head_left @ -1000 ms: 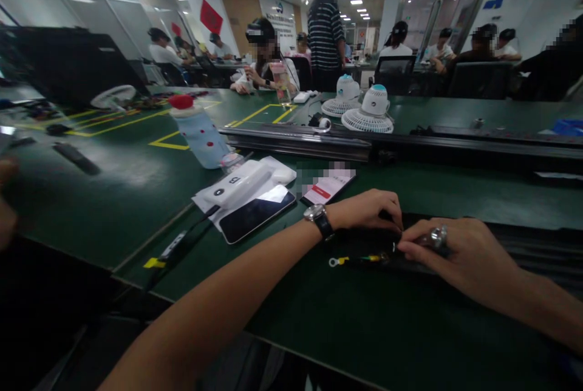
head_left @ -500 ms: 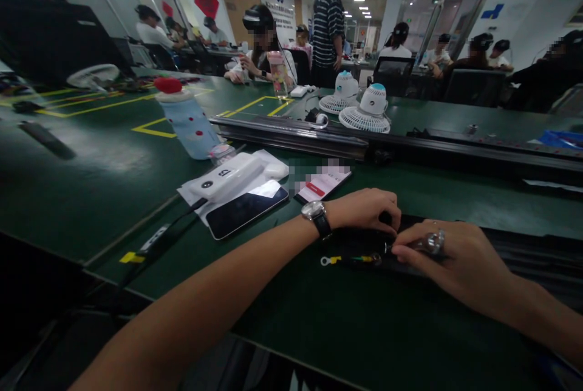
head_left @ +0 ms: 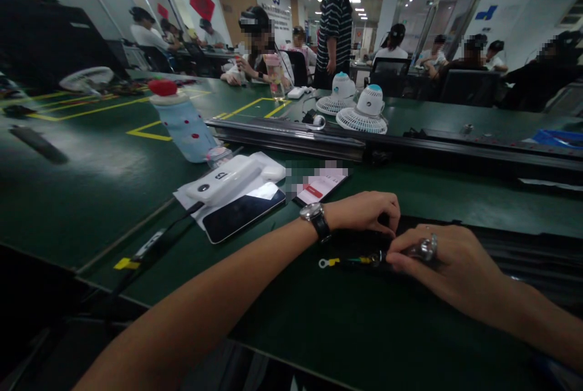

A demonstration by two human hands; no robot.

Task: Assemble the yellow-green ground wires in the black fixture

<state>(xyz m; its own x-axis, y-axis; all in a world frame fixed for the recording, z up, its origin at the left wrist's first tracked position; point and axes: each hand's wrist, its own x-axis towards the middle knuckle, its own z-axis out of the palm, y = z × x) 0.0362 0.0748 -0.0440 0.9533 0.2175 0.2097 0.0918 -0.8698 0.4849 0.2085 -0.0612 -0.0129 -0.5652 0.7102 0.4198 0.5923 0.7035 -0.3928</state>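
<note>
My left hand [head_left: 370,212] has its fingers curled inward, the fingertips down at the dark rail [head_left: 483,245]; what they grip, if anything, is hidden. Just to its right, my right hand [head_left: 455,260] is closed in a pinch around a small tool with a shiny rounded end [head_left: 427,248]; its exact kind is unclear. Its thumb and fingertips point left at a small metal part [head_left: 379,257] by the end of a green-yellow wire [head_left: 362,261]. Past a dark sleeve, that wire ends in a ring terminal [head_left: 323,263] with a yellow collar, lying over the green table [head_left: 319,324].
Left of my hands lie a lit phone [head_left: 321,184], a dark-screened phone [head_left: 243,215] and a white cabled device [head_left: 228,180]. Behind stand a blue bottle [head_left: 182,127], long metal rails [head_left: 291,139] and two white fans [head_left: 364,112]. Several people sit beyond; one stands.
My right hand and its shiny tool have shifted slightly left, toward the wire end. The left hand stays nearly where it was. The view has turned a little.
</note>
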